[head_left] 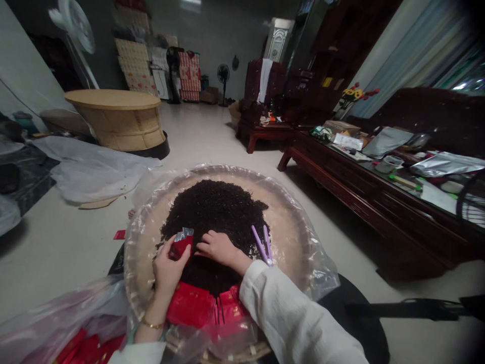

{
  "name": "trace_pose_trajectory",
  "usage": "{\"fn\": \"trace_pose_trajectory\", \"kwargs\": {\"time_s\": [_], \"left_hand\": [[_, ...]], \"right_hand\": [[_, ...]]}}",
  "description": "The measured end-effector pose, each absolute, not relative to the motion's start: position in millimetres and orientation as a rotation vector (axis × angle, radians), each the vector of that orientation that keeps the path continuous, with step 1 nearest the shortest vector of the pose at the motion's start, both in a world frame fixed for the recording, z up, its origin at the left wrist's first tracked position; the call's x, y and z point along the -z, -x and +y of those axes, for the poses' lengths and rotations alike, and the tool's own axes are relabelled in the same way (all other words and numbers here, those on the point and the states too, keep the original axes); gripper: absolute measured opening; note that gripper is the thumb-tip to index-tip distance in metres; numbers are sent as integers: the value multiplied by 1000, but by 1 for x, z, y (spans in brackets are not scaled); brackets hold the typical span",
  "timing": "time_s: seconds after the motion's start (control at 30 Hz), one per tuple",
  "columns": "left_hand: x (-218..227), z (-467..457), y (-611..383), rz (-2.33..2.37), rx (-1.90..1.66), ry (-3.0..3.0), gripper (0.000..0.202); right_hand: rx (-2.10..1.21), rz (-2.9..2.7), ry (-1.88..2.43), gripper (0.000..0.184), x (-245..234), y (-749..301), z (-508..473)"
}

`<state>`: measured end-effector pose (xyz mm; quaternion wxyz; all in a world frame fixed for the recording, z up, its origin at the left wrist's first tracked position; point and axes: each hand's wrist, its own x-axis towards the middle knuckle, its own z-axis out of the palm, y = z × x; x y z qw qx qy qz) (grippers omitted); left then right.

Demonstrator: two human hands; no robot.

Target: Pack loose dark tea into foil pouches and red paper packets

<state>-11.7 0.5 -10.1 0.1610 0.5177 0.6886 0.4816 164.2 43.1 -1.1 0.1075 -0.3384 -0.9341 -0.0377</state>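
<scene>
A round woven tray (299, 227) lined with clear plastic lies in front of me and bears a heap of dark loose tea leaves (215, 207). My left hand (166, 268) is closed around a small red foil pouch (182, 241), held open-end up at the heap's near edge. My right hand (216, 246) rests on the leaves beside the pouch, fingers curled into them. Purple tongs (262, 243) lie on the leaves right of that hand. A stack of red pouches (200, 307) lies on the tray's near side.
More red pouches in a clear bag (79, 346) sit at the lower left. A long dark wooden table (379, 192) with bags and clutter stands on the right. A round wooden drum (119, 119) and white plastic sheets (94, 169) are at the left.
</scene>
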Motion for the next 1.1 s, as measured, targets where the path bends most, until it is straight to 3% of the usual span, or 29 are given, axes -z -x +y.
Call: {"fn": "trace_pose_trajectory", "kwargs": {"time_s": [0.2,0.4,0.9,1.1], "left_hand": [[14,1,12,1968,-1406,-1503,60],[18,0,14,1963,-1382,-1514,61],[8,-6,11,1829,-1284,-1729,43],[11,-4,11,1815,-1266,-1765,41]], "right_hand": [[-52,-2252,1161,37,-6,-177,62],[-300,-1658,1751,41,-6,-238,138],[-569,-1820,1919,50,35,-302,274],[-654,-1970,1789,28,38,-289,283]]}}
